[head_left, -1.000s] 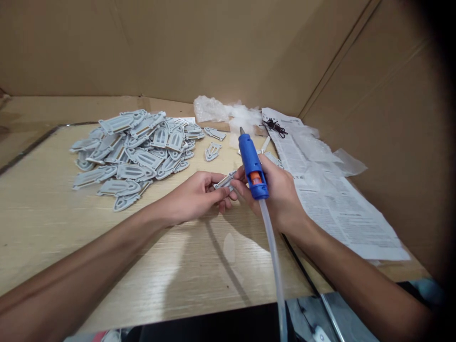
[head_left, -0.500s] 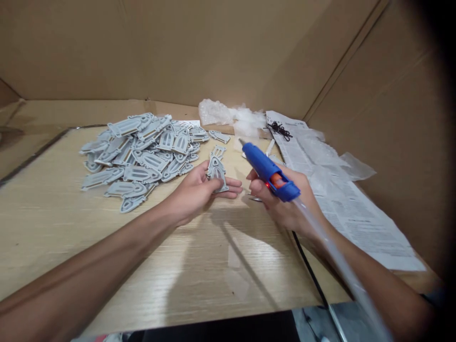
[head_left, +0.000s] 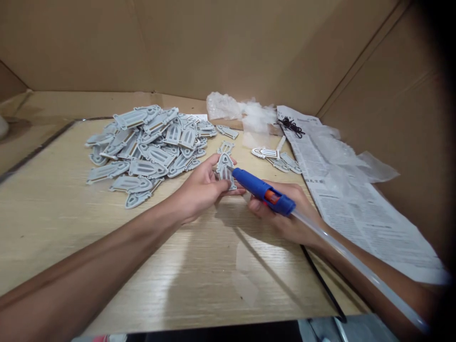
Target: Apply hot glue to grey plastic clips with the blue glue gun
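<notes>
My left hand (head_left: 206,187) is closed on a grey window-shaped plastic piece (head_left: 225,173), thumb on its face and fingers beneath. My right hand (head_left: 281,209) grips a blue hot glue gun (head_left: 263,191) with an orange part inside and a red light showing near the fingers. Its nozzle tip is at the upper part of the held piece; whether it touches, I cannot tell. A long clear glue stick (head_left: 338,249) runs out of the gun's back. Just beyond the held piece lies another grey piece (head_left: 226,147).
A large pile of similar grey pieces (head_left: 142,147) lies to the left. Several more, one with a printed face (head_left: 265,153), lie at right. Newspaper (head_left: 363,223), black cord (head_left: 291,127) and clear plastic wrap (head_left: 224,107) lie farther back. Cardboard walls (head_left: 228,47) enclose the table.
My right hand has lowered the glue gun, bringing its nozzle from above and right of the held piece onto or close over it. The view has shifted slightly.
</notes>
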A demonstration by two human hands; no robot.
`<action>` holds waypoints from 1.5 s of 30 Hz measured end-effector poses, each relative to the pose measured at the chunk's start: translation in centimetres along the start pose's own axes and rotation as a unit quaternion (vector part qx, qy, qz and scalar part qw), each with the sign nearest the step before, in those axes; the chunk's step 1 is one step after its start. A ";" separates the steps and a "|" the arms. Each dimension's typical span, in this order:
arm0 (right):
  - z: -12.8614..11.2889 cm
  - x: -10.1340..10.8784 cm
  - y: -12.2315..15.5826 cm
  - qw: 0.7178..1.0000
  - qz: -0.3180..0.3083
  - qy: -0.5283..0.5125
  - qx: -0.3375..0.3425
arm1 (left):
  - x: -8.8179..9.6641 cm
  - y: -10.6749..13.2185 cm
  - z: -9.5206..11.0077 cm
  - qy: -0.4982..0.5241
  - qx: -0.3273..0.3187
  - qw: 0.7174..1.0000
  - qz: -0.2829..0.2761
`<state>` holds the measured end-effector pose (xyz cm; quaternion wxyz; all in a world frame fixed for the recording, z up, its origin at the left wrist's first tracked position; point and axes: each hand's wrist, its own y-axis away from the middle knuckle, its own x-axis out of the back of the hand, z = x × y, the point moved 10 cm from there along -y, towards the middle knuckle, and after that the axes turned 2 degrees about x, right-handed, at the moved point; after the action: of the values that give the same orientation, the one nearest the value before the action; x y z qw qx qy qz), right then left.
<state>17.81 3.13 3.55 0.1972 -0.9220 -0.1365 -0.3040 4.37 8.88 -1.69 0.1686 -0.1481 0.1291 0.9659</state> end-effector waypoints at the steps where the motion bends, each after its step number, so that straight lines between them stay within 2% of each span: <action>1: 0.0 0.0 0.0 1.000 0.002 0.001 0.000 | 0.0 0.0 0.0 -0.008 -0.004 1.000 -0.004; 9: 0.4 0.1 -0.1 1.000 0.008 0.013 0.001 | -0.9 0.1 0.4 0.006 -0.013 0.999 -0.042; 21: 0.9 0.0 0.0 0.999 -0.007 0.006 -0.044 | -1.1 0.3 1.1 -0.048 -0.032 0.998 -0.035; 28: 1.3 0.1 0.1 0.997 -0.013 0.044 -0.063 | -1.1 0.4 0.7 -0.050 -0.027 0.998 -0.033; 35: 1.4 0.1 0.3 0.996 -0.014 0.056 -0.070 | -1.5 0.6 1.0 -0.071 -0.039 0.995 -0.053; 40: 0.9 0.0 0.2 0.998 -0.009 0.029 -0.060 | -1.3 0.8 1.4 -0.090 -0.062 0.993 -0.041; 45: 0.5 -0.4 0.2 0.996 -0.009 0.014 -0.088 | -0.2 0.6 0.7 -0.130 -0.089 0.987 -0.033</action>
<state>17.85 3.17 2.88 0.1141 -0.9302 -0.1149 -0.3295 4.17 8.52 -0.86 0.2022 -0.0402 0.0145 0.9784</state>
